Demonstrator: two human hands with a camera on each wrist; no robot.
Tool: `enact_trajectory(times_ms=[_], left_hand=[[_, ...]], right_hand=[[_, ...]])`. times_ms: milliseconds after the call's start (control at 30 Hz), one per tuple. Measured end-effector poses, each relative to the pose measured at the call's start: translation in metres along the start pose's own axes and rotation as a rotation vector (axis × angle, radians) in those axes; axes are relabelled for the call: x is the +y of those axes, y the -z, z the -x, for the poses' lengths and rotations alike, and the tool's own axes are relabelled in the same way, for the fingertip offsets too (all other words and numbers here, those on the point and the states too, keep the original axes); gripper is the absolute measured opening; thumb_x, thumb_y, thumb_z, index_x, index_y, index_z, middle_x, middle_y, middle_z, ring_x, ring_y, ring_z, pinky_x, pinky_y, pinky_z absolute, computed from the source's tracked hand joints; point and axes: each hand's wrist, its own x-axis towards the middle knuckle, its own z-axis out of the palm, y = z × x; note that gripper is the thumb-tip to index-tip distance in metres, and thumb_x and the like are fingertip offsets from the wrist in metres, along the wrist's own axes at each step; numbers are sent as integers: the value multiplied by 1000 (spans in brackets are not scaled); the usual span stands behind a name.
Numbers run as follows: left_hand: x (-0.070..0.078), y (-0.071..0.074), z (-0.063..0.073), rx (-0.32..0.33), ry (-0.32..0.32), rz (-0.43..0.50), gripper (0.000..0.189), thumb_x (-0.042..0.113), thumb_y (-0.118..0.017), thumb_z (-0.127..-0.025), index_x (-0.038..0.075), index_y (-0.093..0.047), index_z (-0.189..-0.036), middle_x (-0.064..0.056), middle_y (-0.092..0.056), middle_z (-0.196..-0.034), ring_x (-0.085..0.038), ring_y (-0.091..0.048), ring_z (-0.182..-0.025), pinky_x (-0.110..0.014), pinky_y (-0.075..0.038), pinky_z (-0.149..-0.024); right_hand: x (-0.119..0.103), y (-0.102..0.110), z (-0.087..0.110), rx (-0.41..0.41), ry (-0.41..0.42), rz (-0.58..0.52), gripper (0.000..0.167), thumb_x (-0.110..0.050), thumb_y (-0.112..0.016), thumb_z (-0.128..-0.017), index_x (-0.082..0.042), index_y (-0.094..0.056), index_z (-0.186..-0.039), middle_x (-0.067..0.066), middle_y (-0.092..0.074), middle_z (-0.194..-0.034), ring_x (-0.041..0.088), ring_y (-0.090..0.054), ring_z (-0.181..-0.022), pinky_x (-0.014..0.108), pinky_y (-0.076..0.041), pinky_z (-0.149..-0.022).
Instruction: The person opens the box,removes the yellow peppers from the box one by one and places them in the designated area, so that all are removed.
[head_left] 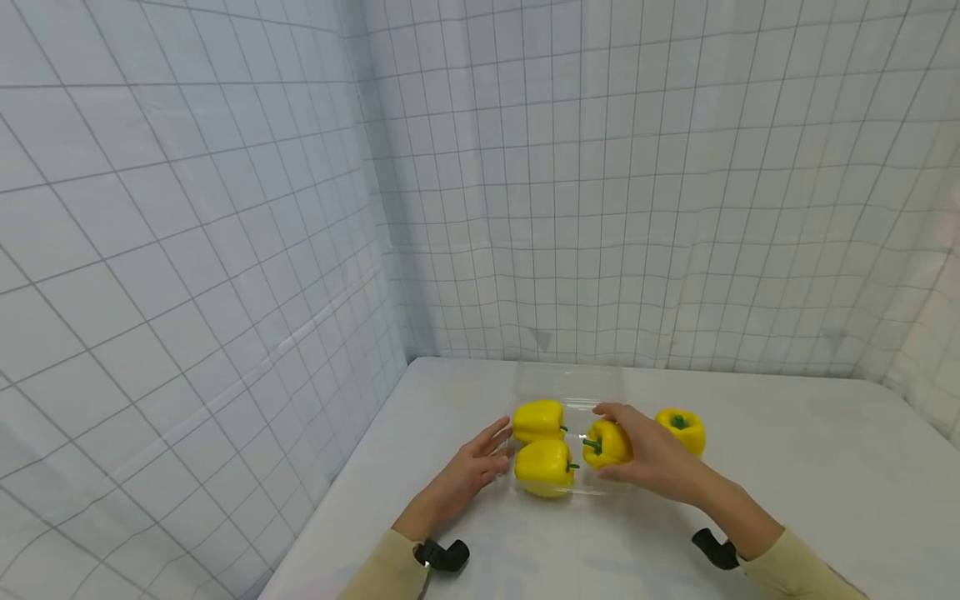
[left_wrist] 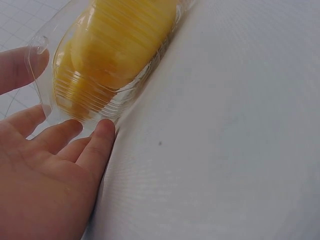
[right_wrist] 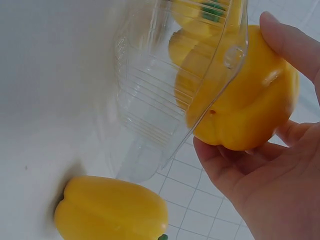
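A clear plastic clamshell container (right_wrist: 145,100) stands on the table with its lid (head_left: 567,383) tipped back on the far side. Two yellow bell peppers lie along its left half, one farther back (head_left: 538,420) and one nearer (head_left: 543,463), stems facing right. My right hand (head_left: 663,462) grips a third yellow bell pepper (head_left: 606,443) over the container's right half, thumb on one side and fingers on the other. In the right wrist view, this pepper (right_wrist: 255,100) partly shows through the container wall. Outspread, the fingers of my left hand (head_left: 472,473) lie at the container's left wall.
Another yellow bell pepper (head_left: 681,430) stands on the white table (head_left: 787,475), to the right of the container and behind my right hand. White grid-patterned sheets (head_left: 600,183) hang at the back and sides. Each wrist wears a black band with a camera mount (head_left: 444,556).
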Motion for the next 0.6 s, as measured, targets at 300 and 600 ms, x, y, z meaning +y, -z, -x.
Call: enact_trajectory(times_ms=[300, 600], left_hand=[[0, 0, 1, -2, 2, 0, 67, 22, -54, -104, 28, -22, -162, -6, -18, -167, -29, -23, -150, -55, -18, -118], [-2, 2, -1, -7, 5, -3, 65, 24, -54, -104, 32, -24, -161, -3, -19, -167, -27, -24, -150, -54, -19, -118]], right_hand=[[-5, 5, 9, 28, 7, 21, 87, -41, -88, -76, -16, -45, -147, 1, -54, -139, 13, -56, -113, 44, -49, -100], [-9, 9, 17, 41, 4, 35, 86, -41, -89, -75, -22, -45, -146, -3, -52, -131, 12, -55, -107, 43, -51, -97]])
